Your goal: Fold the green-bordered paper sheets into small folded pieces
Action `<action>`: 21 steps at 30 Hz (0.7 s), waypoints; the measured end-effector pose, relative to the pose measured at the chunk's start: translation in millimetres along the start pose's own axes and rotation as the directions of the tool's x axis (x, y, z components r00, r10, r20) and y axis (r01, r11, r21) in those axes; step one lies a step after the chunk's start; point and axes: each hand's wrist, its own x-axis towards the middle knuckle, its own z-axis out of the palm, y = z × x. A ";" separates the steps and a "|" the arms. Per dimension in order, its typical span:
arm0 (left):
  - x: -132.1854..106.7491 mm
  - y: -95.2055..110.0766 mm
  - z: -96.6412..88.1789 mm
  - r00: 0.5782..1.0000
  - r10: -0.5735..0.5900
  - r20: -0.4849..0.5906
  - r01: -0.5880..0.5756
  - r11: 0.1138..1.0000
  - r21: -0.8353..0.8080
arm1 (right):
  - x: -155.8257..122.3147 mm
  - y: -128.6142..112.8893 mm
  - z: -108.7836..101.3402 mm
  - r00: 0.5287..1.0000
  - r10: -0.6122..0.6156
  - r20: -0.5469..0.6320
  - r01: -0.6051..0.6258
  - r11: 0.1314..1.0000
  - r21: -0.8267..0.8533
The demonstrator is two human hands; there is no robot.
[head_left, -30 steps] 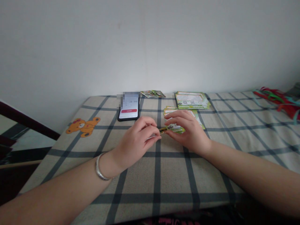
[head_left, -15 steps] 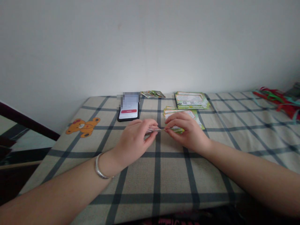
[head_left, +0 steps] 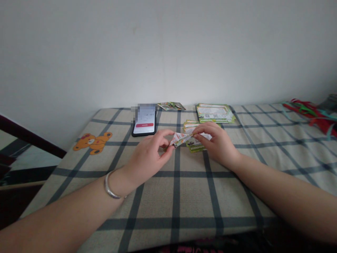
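Note:
Between my two hands is a small folded paper (head_left: 180, 140), printed in white, red and green, narrowing to a point on the right. My left hand (head_left: 149, 153) pinches its wider left end between thumb and fingers. The pointed end sits in the pinched fingertips of my right hand (head_left: 217, 144). Behind and under my right hand lies a loose stack of green-edged printed sheets (head_left: 196, 148), partly hidden by that hand. A second stack of printed sheets (head_left: 214, 113) lies farther back.
A phone (head_left: 144, 121) with a lit screen lies left of centre. Folded paper pieces (head_left: 171, 105) rest near the wall (head_left: 168, 52). A bear-shaped sticker (head_left: 92, 143) is at left. Red and green ribbon-like strips (head_left: 313, 114) lie at far right on the checked tablecloth (head_left: 158, 200).
The folded paper has turned from edge-on to show its printed face. My right hand has shifted slightly right and up, while my left hand has tilted and moved a little left.

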 end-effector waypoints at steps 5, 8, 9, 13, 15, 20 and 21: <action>1.0 0.2 0.1 0.999 -0.031 0.013 0.032 0.995 -0.094 | 0.1 5.6 2.1 0.999 0.038 -0.020 -0.038 0.999 0.008; 1.7 0.0 0.5 0.998 -0.056 0.024 0.058 0.993 -0.106 | -0.2 4.5 2.7 0.998 0.055 -0.043 -0.056 0.998 -0.023; 2.0 -0.1 0.7 0.998 -0.061 0.024 0.063 0.993 -0.099 | -0.4 3.4 2.5 0.997 0.054 -0.055 -0.056 0.998 -0.037; 2.0 0.4 1.5 0.998 -0.058 0.015 0.060 0.993 -0.106 | -2.3 -2.7 1.9 0.997 -0.076 0.007 0.076 0.991 -0.106; 1.4 1.1 1.9 0.999 -0.041 0.025 0.044 0.991 -0.123 | -3.9 -6.1 2.6 0.984 -0.152 0.089 0.164 0.975 -0.150; -0.6 1.3 2.9 0.998 0.008 0.055 0.001 0.988 -0.155 | -7.3 -13.9 5.4 0.948 -0.224 0.226 0.262 0.952 -0.156; -1.0 0.8 3.1 0.998 0.014 0.067 -0.003 0.987 -0.161 | -7.6 -15.4 5.6 0.942 -0.223 0.250 0.264 0.953 -0.145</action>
